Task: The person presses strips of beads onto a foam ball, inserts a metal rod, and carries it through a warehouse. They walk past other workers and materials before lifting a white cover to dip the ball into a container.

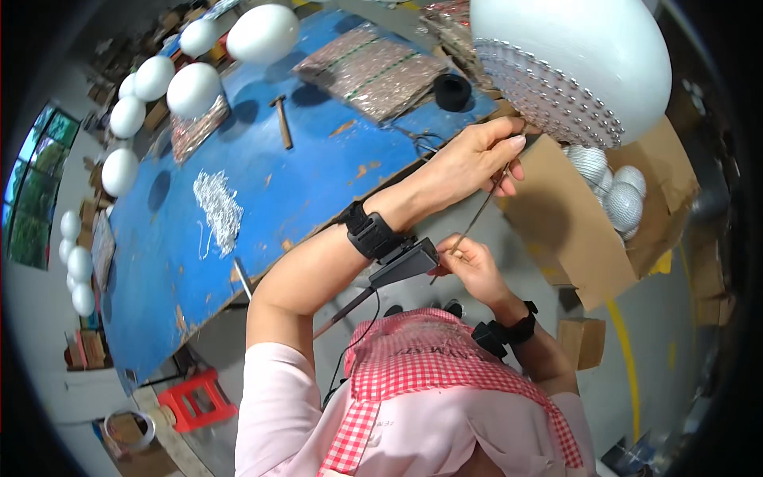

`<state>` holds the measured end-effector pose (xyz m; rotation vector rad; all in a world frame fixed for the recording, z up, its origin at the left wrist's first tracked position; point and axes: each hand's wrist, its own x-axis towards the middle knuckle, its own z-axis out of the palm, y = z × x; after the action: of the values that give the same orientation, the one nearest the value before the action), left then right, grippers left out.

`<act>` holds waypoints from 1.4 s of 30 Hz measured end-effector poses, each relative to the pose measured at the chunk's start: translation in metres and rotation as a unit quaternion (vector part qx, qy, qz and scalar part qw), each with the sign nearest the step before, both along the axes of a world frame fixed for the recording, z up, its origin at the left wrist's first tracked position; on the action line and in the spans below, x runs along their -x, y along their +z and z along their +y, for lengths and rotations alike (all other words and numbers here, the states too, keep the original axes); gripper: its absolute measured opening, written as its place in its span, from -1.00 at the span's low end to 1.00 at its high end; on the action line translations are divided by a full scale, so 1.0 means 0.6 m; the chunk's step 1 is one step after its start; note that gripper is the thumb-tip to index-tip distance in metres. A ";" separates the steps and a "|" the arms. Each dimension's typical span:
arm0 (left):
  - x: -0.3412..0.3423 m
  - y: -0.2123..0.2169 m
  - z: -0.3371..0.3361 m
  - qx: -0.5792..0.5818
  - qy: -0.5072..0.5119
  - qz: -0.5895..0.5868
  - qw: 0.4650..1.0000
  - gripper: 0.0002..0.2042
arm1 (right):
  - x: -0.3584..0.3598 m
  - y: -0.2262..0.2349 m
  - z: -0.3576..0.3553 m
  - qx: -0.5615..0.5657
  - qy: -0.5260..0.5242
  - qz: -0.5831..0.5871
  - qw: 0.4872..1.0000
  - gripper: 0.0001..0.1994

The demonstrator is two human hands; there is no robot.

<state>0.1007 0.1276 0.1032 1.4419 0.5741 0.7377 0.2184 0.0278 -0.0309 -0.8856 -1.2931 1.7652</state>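
Red-and-white checks cover the apron [453, 374] nearest to view, worn over a pale pink shirt [278, 405] by someone standing at a blue table [262, 191]. Both hands are busy with a thin dark strand [479, 213]; from where I stand I can't tell whether it's stiff wire or cord. It slants between them, beyond the table's edge. Up top, the left hand [486, 157] has thumb and forefinger pinched on it, other fingers loosely curled, just beside the underside of a big white rounded form [572, 56] studded with rows of silvery beads [556, 99]. Lower down, the right hand [474, 266] has its fingertips closed around the strand.

Below the beaded form, an open cardboard box [572, 230] holds textured whitish balls [624, 205]. Across the scuffed tabletop lie a hammer [282, 122], a bundle of white string [218, 211], scissors [427, 141], a black roll [452, 93] and a clear-wrapped package [369, 71]. Smooth white egg shapes [262, 33] line its far side.
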 end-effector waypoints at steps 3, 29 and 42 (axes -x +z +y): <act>0.032 -0.001 -0.005 0.007 -0.014 0.038 0.999 -0.59 | 0.044 -0.016 0.000 0.002 0.009 0.040 0.999 -0.91; 0.146 -0.027 -0.014 -0.073 -0.077 0.021 0.994 -0.56 | 0.157 -0.018 -0.033 -0.014 -0.055 -0.031 0.998 -0.89; -0.015 -0.051 -0.019 -0.068 -0.029 -0.257 0.964 -0.57 | 0.069 0.029 -0.064 -0.072 -0.120 -0.105 0.984 -0.90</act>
<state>0.1094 0.1162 0.0729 1.3123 0.0799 1.0743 0.1767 -0.0103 -0.0133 -1.1170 -1.3646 1.4019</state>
